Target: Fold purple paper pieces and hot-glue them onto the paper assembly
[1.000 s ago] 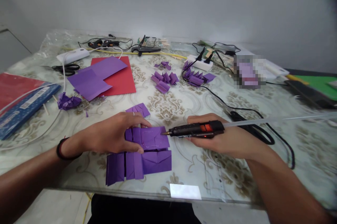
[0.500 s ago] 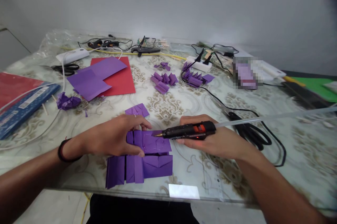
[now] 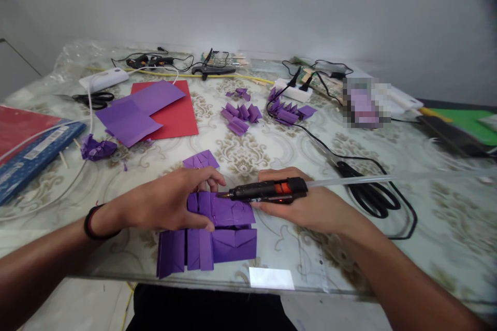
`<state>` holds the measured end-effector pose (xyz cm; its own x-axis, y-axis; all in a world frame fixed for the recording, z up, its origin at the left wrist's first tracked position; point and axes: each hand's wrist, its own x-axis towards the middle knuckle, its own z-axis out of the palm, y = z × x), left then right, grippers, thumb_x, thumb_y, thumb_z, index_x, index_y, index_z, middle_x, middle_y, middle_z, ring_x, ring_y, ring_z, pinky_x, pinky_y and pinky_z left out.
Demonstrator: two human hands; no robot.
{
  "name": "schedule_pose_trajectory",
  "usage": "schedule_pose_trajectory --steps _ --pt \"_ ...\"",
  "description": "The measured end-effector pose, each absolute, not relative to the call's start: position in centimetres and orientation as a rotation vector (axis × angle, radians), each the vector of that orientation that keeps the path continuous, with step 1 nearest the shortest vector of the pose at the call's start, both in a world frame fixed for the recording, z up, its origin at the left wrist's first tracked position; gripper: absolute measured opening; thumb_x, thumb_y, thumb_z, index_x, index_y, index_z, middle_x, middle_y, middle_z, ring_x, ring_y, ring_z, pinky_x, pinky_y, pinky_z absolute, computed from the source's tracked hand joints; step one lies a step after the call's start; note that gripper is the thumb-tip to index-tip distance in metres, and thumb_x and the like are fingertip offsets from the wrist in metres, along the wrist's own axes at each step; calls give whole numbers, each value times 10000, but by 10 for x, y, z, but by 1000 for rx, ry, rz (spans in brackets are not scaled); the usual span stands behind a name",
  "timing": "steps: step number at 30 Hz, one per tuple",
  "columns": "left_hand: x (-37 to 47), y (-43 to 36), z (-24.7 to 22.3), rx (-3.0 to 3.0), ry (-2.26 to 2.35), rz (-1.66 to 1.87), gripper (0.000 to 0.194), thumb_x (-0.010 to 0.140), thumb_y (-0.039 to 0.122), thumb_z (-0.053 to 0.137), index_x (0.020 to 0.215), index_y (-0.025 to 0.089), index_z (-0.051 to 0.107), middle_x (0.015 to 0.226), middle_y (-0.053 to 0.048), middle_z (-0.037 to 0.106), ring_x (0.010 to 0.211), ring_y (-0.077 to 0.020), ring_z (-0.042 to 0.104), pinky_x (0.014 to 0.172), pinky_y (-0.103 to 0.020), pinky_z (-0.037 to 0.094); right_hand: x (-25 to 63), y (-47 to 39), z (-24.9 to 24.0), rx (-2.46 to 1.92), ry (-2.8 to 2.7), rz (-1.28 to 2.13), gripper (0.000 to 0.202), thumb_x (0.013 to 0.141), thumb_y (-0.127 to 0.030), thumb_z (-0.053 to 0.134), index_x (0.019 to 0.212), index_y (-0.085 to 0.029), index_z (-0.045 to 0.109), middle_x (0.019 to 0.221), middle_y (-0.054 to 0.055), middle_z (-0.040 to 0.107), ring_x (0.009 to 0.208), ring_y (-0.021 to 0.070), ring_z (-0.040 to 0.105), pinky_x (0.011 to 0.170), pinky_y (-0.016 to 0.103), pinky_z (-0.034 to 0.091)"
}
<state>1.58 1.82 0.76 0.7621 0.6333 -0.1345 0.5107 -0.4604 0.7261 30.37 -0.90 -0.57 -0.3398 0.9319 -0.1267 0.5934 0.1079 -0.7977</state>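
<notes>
My right hand (image 3: 298, 209) grips a black hot glue gun (image 3: 264, 190) with a long clear glue stick (image 3: 349, 181) coming out of its back. Its brass nozzle points left, at the upper edge of a folded purple paper piece (image 3: 235, 211). My left hand (image 3: 166, 199) holds that piece at its left part, thumb in front and fingers behind. Some shiny glue shows on the paper. Just in front of it lie more folded purple paper pieces (image 3: 235, 245), near the table's front edge. Another folded purple piece (image 3: 202, 158) rests beyond my left fingers.
Purple sheets (image 3: 130, 118) overlap a red sheet (image 3: 186, 113). Crumpled purple paper (image 3: 97, 148) and a blue pack (image 3: 37, 160) lie left. Small folded purple pieces (image 3: 238, 116) sit ahead, near a white power strip (image 3: 293, 91). Black scissors (image 3: 368, 193) and a cable (image 3: 413, 222) lie right.
My right hand has moved the glue gun slightly left, so its nozzle is further along the paper's upper edge towards my left fingers. My left hand stays on the paper.
</notes>
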Motion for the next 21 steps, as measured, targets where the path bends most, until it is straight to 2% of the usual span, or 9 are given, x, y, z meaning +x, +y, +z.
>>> schedule_pose_trajectory --steps 4,7,10,12,14,16,21 --pt "16 17 7 2157 858 218 604 806 329 865 1334 269 578 1261 -87 720 1090 -298 693 942 -453 566 305 -6 1 -1368 -2117 1196 335 841 -479 760 715 -216 595 674 -30 519 632 155 509 582 277 443" --pt "13 18 4 2140 852 235 651 803 359 877 1365 278 559 1291 -95 715 1114 -297 701 965 -454 569 308 -5 0 -1435 -2075 1221 343 832 -529 772 775 -216 645 692 -24 563 652 164 533 586 276 446" --pt "8 25 7 2117 813 214 701 797 448 902 1392 274 576 1271 -89 735 1129 -291 717 976 -423 571 310 -4 -3 -1488 -2063 1236 347 830 -553 776 872 -214 718 746 -15 641 704 182 597 654 294 493" --pt "9 34 17 2166 800 255 487 898 476 812 1302 250 658 1214 -79 756 1103 -272 723 957 -392 562 309 -3 -3 -1453 -2089 1270 339 852 -540 766 942 -213 759 794 -11 693 738 185 629 700 300 516" --pt "19 42 33 2248 783 360 255 1036 405 634 1191 221 719 1181 -74 768 1072 -241 720 939 -364 545 308 -2 0 -1405 -2124 1312 342 867 -528 759 981 -207 781 802 -7 721 727 181 635 684 293 517" --pt "39 48 54 2327 724 446 230 1068 354 585 1083 200 755 1071 -52 787 979 -209 727 878 -332 535 307 1 5 -1389 -2158 1326 353 866 -531 759 968 -195 789 788 3 732 707 185 640 659 292 516" --pt "108 53 96 2490 540 454 163 1005 348 711 1000 215 804 1034 16 815 951 -184 743 841 -323 547 308 7 19 -1482 -2293 1132 364 873 -583 706 941 -238 798 881 34 778 809 251 703 733 347 560"
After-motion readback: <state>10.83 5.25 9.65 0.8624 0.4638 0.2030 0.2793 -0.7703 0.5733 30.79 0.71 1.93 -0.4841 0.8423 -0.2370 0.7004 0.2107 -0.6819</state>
